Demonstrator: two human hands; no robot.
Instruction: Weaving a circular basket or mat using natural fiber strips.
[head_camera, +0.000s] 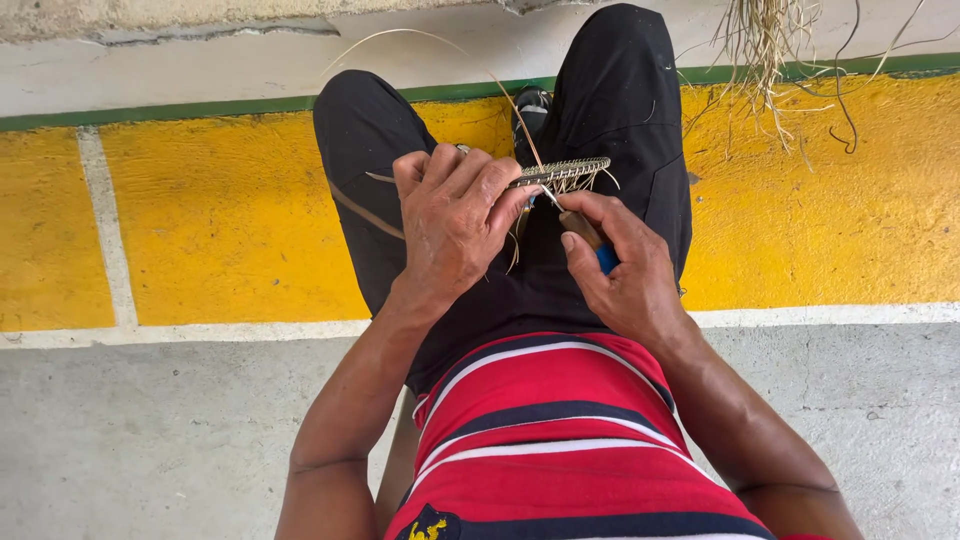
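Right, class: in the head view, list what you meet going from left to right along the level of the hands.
White painted line → yellow painted floor → left hand → woven strip → right hand → yellow floor again.

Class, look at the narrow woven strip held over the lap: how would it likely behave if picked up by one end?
The woven strip probably feels light, being thin plant fibre. It juts straight past the left hand, so likely fairly stiff. Its loose fringe strands would probably flop and snag.
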